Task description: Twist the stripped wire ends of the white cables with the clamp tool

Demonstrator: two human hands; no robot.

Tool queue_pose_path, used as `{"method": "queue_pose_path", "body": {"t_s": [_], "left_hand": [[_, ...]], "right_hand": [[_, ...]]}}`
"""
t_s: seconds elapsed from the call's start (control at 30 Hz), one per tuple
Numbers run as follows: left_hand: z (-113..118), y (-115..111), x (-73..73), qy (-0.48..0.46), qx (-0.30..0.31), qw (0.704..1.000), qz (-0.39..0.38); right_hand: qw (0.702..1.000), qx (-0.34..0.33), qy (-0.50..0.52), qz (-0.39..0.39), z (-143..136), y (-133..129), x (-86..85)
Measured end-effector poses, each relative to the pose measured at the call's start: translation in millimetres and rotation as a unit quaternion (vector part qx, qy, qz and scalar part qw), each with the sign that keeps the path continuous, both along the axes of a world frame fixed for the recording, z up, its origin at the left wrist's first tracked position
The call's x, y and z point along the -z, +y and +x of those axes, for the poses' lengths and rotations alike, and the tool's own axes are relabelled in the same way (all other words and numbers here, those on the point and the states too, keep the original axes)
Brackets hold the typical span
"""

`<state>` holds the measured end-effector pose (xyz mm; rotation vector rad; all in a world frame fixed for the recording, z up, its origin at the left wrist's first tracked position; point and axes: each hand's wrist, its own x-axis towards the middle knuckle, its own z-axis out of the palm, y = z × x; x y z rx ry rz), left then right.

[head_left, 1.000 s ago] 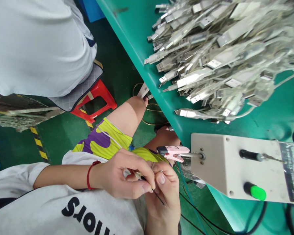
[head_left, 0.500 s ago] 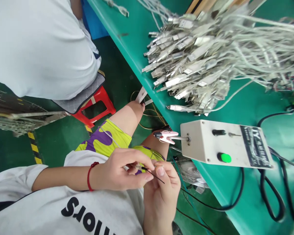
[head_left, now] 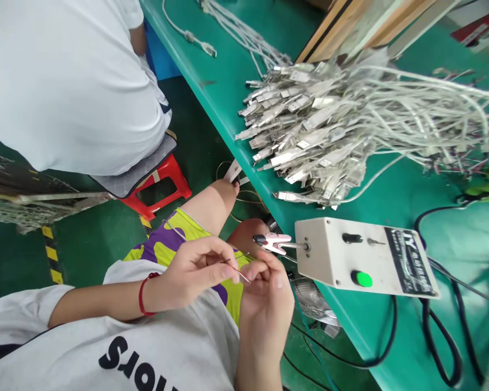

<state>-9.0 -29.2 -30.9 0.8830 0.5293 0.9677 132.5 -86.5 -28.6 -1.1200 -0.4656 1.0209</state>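
My left hand (head_left: 193, 269), with a red cord bracelet (head_left: 144, 293) at the wrist, pinches a thin cable end; one thin reddish wire (head_left: 239, 275) sticks out past the fingertips. My right hand (head_left: 267, 293) is beside it, palm up, its fingers curled around the wire tip; what they grip is too small to make out. Just beyond my right fingertips, a pink clip with a black tip (head_left: 272, 243) sits on the metal shaft of a white box (head_left: 367, 258) with a green button (head_left: 363, 279).
A large pile of white USB cables (head_left: 318, 125) lies on the green table (head_left: 391, 336). More cables lie at its far end. Black cords (head_left: 430, 331) run behind the box. Another person in a white shirt (head_left: 73, 81) sits on a red stool (head_left: 167, 184). A fan (head_left: 315, 301) stands below the table edge.
The black wire between my fingers no longer shows; a reddish one does. My hands have shifted slightly left, and my right fingers have loosened from their tight pinch. The view has tilted slightly.
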Motion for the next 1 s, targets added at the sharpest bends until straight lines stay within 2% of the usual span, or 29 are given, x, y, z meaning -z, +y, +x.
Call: {"method": "queue_pose_path", "body": {"t_s": [0.1, 0.23, 0.4, 0.6, 1.0], "left_hand": [[5, 17, 5.1, -0.114, 0.072, 0.982, -0.133], [9, 35, 7.7, -0.18, 0.114, 0.955, -0.208], [13, 43, 11.0, -0.195, 0.149, 0.939, -0.24], [20, 42, 17.3, -0.21, 0.148, 0.932, -0.256], [24, 39, 17.3, -0.198, 0.145, 0.933, -0.264]], "right_hand": [[0.996, -0.016, 0.091, -0.014, 7, 16, 3.1], [0.989, -0.015, 0.143, -0.018, 13, 29, 2.6], [0.994, -0.023, 0.103, -0.002, 13, 37, 4.1], [0.997, 0.01, 0.076, -0.018, 14, 32, 10.4], [0.997, -0.01, 0.077, -0.023, 19, 31, 9.3]]}}
